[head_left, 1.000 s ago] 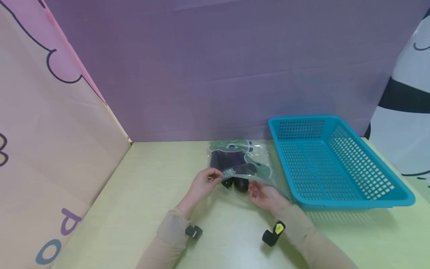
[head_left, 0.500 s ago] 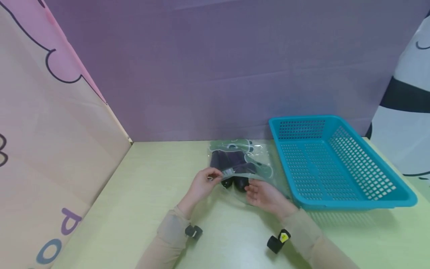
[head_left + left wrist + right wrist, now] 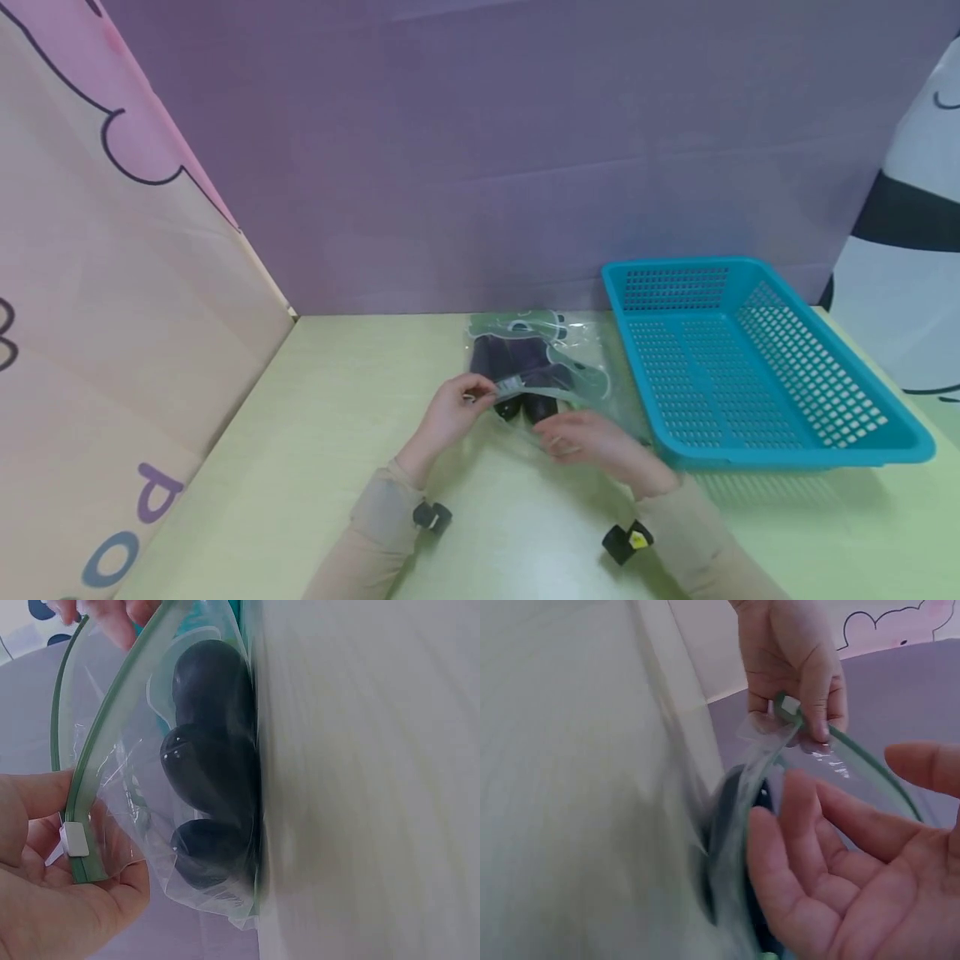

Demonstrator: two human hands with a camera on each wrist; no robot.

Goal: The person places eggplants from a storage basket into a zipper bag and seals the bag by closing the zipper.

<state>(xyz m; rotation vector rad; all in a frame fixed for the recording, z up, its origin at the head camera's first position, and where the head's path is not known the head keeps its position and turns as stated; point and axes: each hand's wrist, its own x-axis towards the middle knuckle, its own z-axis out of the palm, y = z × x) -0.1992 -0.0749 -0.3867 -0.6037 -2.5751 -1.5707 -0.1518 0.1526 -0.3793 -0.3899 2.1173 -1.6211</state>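
A clear zip bag (image 3: pixel 596 337) with a green print lies at the table's back, its green-edged mouth toward me and parted. Inside are dark purple eggplants (image 3: pixel 513 354); three rounded ends (image 3: pixel 214 769) show in the left wrist view. My left hand (image 3: pixel 448 412) pinches the mouth's left corner, beside the white slider (image 3: pixel 75 838). At the right part of the mouth is my right hand (image 3: pixel 600 443), thumb apart and fingers loosely bent. Its fingertips (image 3: pixel 765 825) are at the bag's lower lip in the right wrist view; whether they touch it I cannot tell.
A turquoise perforated basket (image 3: pixel 765 456) stands on the table just right of the bag. Behind the pale table (image 3: pixel 360 367) rises a purple backdrop (image 3: pixel 450 167). A printed panel (image 3: pixel 135 275) borders the left side.
My right hand has moved from the upper lip of the bag's mouth down toward the lower lip, its wrist shifting slightly right. The left hand keeps its place and grip.
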